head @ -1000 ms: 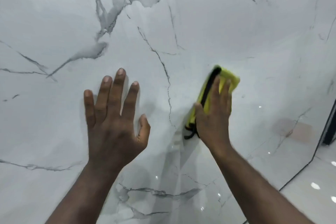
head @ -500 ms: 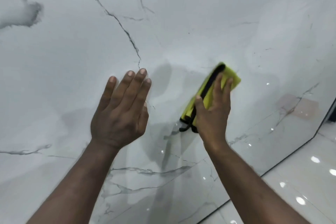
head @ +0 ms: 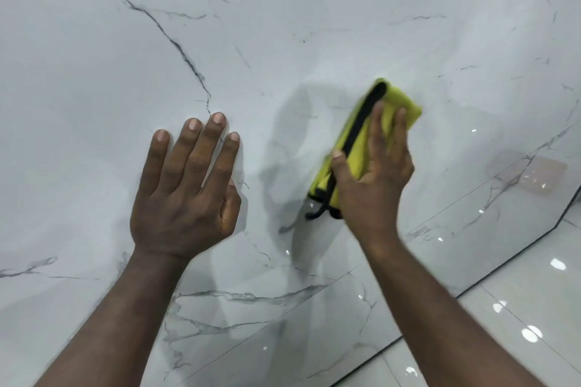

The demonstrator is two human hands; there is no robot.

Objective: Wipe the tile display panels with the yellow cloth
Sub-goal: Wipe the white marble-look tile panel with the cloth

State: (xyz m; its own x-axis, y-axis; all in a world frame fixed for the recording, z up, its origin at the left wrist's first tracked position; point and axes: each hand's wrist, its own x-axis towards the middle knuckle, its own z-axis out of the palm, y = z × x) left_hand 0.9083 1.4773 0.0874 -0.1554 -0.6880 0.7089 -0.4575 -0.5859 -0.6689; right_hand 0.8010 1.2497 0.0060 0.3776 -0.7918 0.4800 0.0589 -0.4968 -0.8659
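The yellow cloth (head: 356, 154) is folded into a narrow pad with black edging along one long side and a small black loop trailing from its lower end. It lies flat against the glossy white marble-look tile panel (head: 283, 25), which has thin grey veins. The right hand (head: 374, 185) covers the cloth's lower right part, straight fingers pressing it to the panel, thumb beside the black trim; its upper end shows past the fingertips. The left hand (head: 185, 195) lies flat on the panel with straight fingers, apart from the cloth, holding nothing.
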